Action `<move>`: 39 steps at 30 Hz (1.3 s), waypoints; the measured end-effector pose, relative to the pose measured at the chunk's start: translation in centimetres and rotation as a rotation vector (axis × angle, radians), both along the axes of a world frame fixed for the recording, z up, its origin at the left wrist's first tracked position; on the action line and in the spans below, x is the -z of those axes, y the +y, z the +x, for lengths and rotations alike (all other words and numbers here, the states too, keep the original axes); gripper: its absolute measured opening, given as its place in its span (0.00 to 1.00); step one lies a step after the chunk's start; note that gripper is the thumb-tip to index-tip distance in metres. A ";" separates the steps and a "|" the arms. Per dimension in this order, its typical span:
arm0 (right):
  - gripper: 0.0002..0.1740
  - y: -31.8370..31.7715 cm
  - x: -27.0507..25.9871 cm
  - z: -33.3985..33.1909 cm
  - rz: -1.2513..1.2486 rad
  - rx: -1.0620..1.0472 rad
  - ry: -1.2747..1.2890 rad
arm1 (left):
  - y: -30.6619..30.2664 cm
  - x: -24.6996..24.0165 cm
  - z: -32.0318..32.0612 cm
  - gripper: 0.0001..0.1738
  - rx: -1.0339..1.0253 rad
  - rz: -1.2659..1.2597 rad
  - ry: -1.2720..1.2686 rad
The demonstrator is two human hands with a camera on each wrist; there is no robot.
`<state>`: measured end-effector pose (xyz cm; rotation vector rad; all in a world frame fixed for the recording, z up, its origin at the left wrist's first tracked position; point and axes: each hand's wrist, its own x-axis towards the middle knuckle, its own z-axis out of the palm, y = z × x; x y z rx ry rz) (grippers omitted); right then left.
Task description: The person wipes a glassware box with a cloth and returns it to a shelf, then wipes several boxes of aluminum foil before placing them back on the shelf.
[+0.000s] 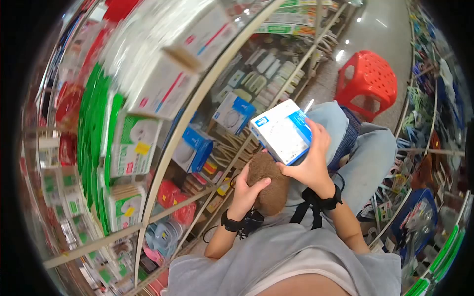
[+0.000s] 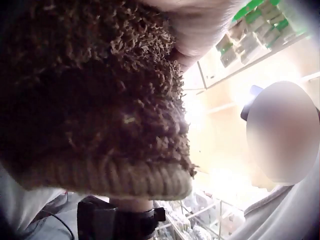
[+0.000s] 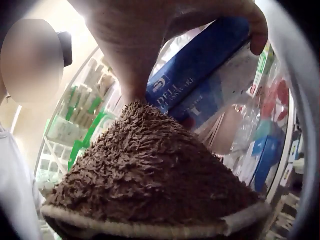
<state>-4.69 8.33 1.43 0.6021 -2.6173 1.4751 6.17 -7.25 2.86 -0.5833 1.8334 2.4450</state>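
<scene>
Near the centre of the frame, your right hand (image 1: 316, 160) gripped the blue-and-white box (image 1: 284, 132), fingers and thumb at its edges. Just below, your left hand (image 1: 248, 191) gripped the brown fuzzy cloth (image 1: 272, 195). The red stool (image 1: 368, 81) stood at upper right.

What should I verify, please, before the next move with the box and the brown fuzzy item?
1. Right hand grips the blue-and-white box: ok.
2. Left hand holds the brown fuzzy item, thumb on top: ok.
3. Brown fuzzy item well apart from the right hand: not ok, they sit close together.
4. Box contents intact: cannot tell, the inside is hidden.
5. Red stool upright on the floor: ok.
</scene>
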 end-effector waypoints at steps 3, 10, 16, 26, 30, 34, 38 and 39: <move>0.60 -3.9 0.4 0.5 -0.015 -0.120 -0.012 | -1.7 -0.3 2.0 0.30 -0.219 0.020 -0.042; 0.56 -14.1 1.6 1.4 -0.054 -0.377 0.107 | -5.6 0.9 6.7 0.25 -0.713 -0.029 -0.122; 0.57 -21.4 4.1 2.9 -0.150 -0.481 0.088 | -7.0 4.1 8.6 0.28 -0.841 -0.134 -0.076; 0.49 -24.8 6.8 3.5 -0.130 -0.596 0.093 | -8.4 8.7 7.3 0.34 -1.086 -0.088 -0.073; 0.42 -24.0 6.8 3.4 -0.149 -0.641 0.099 | -8.6 10.3 6.9 0.34 -1.130 -0.193 -0.066; 0.40 -23.8 8.2 2.2 -0.148 -0.640 0.088 | -9.4 11.7 7.2 0.32 -1.071 -0.316 -0.077; 0.38 -23.7 9.2 1.2 -0.104 -0.685 -0.019 | -9.2 11.0 6.4 0.31 -1.037 -0.341 -0.102; 0.37 -23.7 9.4 1.0 -0.136 -0.678 -0.004 | -9.2 10.8 6.3 0.31 -1.035 -0.309 -0.083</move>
